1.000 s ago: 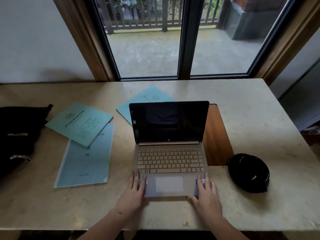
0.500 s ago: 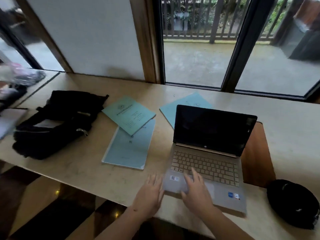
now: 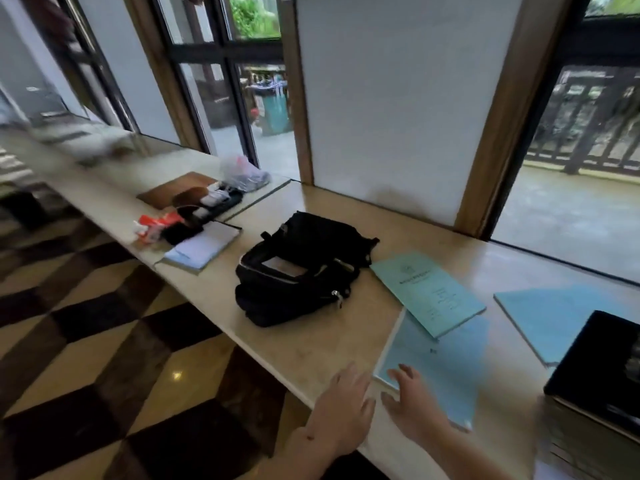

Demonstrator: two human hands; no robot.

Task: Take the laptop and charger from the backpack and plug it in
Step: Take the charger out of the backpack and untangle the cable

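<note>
A black backpack [image 3: 298,268] lies unzipped on the beige counter [image 3: 311,344], its main pocket gaping upward. The open laptop [image 3: 599,368] stands at the far right, cut off by the frame edge, its screen dark. My left hand [image 3: 343,407] hovers over the counter's front edge with fingers spread, holding nothing. My right hand [image 3: 412,403] is beside it, fingers relaxed, above the corner of a light-blue folder [image 3: 440,368]. Both hands are well short of the backpack. No charger is visible.
Two more teal booklets [image 3: 429,292] [image 3: 554,313] lie between the backpack and the laptop. A white notepad [image 3: 204,249], a black power strip with plugs [image 3: 214,202], a red-and-white item [image 3: 156,223] and a plastic bag [image 3: 242,173] sit further left. Checkered floor lies below the counter.
The view has swung left from the laptop to the backpack. Both hands have left the laptop's front edge and moved left, now hovering over the counter edge and blue folder.
</note>
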